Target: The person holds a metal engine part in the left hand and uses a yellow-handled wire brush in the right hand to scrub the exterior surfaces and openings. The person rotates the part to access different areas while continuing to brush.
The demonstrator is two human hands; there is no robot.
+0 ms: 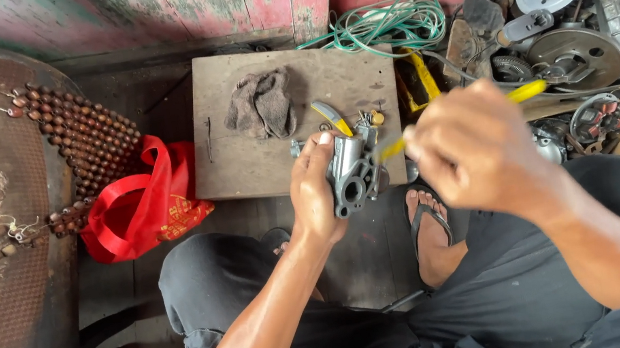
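My left hand (315,191) grips a small grey metal carburetor body (352,172) upright over the near edge of a wooden board (242,159). In my right hand (470,146) is a yellow-handled screwdriver (527,92), and its tip meets the top of the metal part. Its yellow shaft looks blurred. A second yellow-handled tool (332,117) lies on the board just behind the part. A crumpled grey rag (260,104) rests on the board's far side.
A red plastic bag (136,204) lies left of the board beside a seat with a wooden bead cover (75,135). A green coiled wire (386,23) sits at the wall. A pile of metal engine parts (574,20) fills the right. My sandalled foot (428,222) is below.
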